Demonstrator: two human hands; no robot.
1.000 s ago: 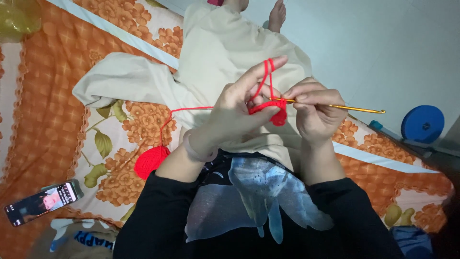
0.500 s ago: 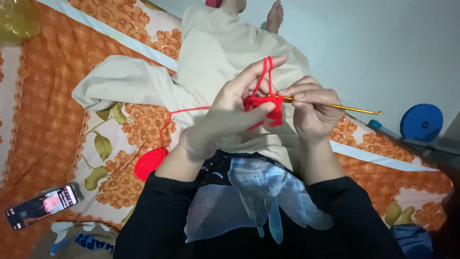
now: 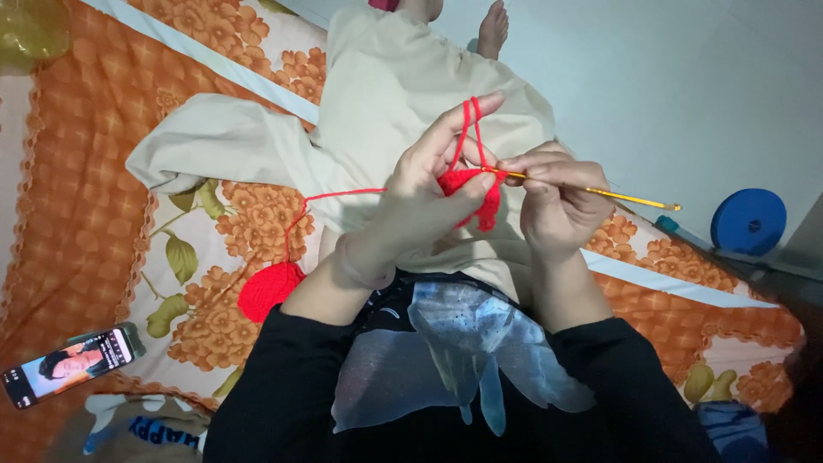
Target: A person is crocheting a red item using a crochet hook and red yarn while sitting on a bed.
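- Left hand [image 3: 424, 201]: grip clamped on the red crochet piece [image 3: 471, 195], now turned a little from a moment ago; yarn strand [image 3: 470, 129] looped over the raised forefinger.
- Right hand [image 3: 557, 201]: just right of the piece, grip closed on the yellow crochet hook [image 3: 600, 192], tip at the piece's upper edge, so stitching continues.
- Red yarn ball [image 3: 270, 290]: lower left of the piece, on the floral bedsheet [image 3: 240, 214].
- Phone [image 3: 73, 364]: far lower left.

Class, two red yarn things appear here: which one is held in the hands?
The small red crochet piece, pinched by the left hand at the hook; the red yarn ball lies untouched on the bedsheet.
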